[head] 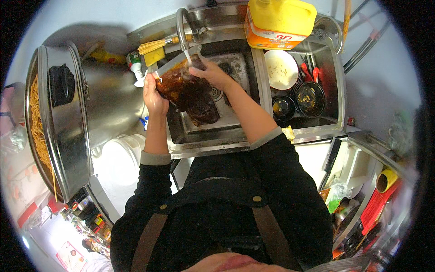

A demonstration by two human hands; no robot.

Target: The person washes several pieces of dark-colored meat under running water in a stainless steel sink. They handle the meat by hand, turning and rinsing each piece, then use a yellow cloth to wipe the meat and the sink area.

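Over the left sink basin point(234, 122), my left hand point(155, 96) grips the left edge of a glossy, dark-brown coated thing point(181, 85) with a translucent rim. Whether it is a plastic bag, a sheet or something else cannot be told. My right hand point(214, 73) is at its upper right part, thumb on top and the other fingers partly hidden. Water runs from the curved metal faucet point(182, 29) onto it beside my right thumb. The thing's darkest part hangs down towards the basin floor, near the drain strainer point(216, 93).
The right basin holds a white bowl point(281, 69), black bowls point(308, 99) and red-handled utensils point(316, 73). A yellow detergent jug point(280, 23) stands behind the divider. Left are a bamboo brush point(153, 47), a white-topped bottle point(136, 68) and a large metal pot of noodles point(64, 136). A knife point(331, 156) lies at right.
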